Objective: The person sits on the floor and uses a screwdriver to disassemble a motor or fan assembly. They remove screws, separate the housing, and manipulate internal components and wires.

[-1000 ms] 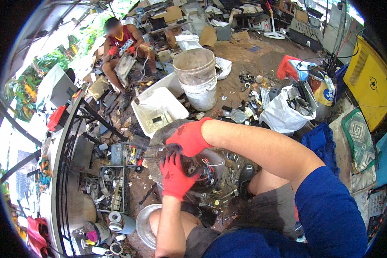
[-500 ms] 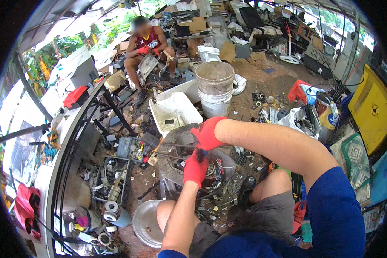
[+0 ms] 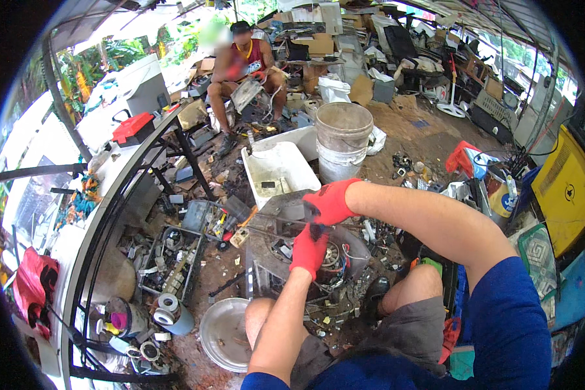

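My left hand [image 3: 309, 251], in a red glove, is closed around the dark handle [image 3: 316, 230] of a tool above a grey appliance casing. Directly above it my right hand [image 3: 333, 202], also red-gloved, is closed at the handle's upper end; its fingertips are partly hidden. A thin shaft seems to run left from the hands toward a blurred dark block [image 3: 238, 208]; whether the two are joined, I cannot tell. Below my hands the casing [image 3: 264, 251] lies opened between my legs, with a round coil-like part [image 3: 332, 257] and loose wires showing inside.
A white basin [image 3: 276, 170] and stacked buckets [image 3: 344, 130] stand ahead. To the left are a crate of scrap parts [image 3: 171, 263], a round metal pan [image 3: 222, 338] and a black-framed table [image 3: 104, 214]. Another person [image 3: 247, 71] sits far ahead holding a pale panel.
The view has shifted, so the scene sits slightly further right. My hands keep their grip over the casing. The other person's hand has risen and is blurred.
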{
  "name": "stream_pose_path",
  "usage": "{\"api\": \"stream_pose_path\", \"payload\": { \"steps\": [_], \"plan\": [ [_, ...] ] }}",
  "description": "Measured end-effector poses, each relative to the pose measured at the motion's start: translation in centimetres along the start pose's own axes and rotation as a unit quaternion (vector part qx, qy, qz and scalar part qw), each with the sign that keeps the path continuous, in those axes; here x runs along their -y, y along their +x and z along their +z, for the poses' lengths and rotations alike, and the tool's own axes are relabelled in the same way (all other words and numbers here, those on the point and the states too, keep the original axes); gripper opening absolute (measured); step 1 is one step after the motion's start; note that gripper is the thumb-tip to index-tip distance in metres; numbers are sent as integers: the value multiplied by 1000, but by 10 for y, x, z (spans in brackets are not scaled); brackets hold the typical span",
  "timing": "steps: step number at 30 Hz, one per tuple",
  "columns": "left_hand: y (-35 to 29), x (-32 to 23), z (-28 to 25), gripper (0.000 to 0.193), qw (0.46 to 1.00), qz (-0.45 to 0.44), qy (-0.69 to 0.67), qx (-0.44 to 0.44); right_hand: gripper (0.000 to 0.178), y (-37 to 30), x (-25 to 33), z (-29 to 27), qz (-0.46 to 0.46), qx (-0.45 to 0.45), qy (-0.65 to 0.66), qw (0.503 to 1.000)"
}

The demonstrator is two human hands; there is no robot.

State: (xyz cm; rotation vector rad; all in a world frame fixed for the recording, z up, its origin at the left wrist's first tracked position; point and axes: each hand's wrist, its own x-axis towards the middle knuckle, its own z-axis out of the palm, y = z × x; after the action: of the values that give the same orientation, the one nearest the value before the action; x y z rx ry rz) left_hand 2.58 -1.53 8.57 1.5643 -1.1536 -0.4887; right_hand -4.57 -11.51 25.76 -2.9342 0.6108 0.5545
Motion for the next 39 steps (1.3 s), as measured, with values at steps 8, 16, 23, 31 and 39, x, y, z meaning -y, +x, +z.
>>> {"api": "stream_pose_path", "payload": {
  "steps": [8, 16, 23, 31, 39],
  "plan": [
    [5, 5, 3, 38, 1000, -4, -17, -6, 49, 28, -23, 11, -103, 10, 0, 995],
    [23, 33, -3, 34, 1000, 7, 9, 9, 57, 2, 4, 2, -4, -99, -103, 990],
    [18, -2, 8, 40, 997, -37, -73, 17, 34, -50, -14, 42, -195, 38, -23, 980],
    [10, 10, 9, 38, 999, 3, -32, -11, 64, 0, -19, 8, 34, -113, -99, 988],
    [8, 2, 8, 42, 1000, -11, -6, -11, 63, 23, -26, -5, -89, 32, 0, 995]
  ]
}}
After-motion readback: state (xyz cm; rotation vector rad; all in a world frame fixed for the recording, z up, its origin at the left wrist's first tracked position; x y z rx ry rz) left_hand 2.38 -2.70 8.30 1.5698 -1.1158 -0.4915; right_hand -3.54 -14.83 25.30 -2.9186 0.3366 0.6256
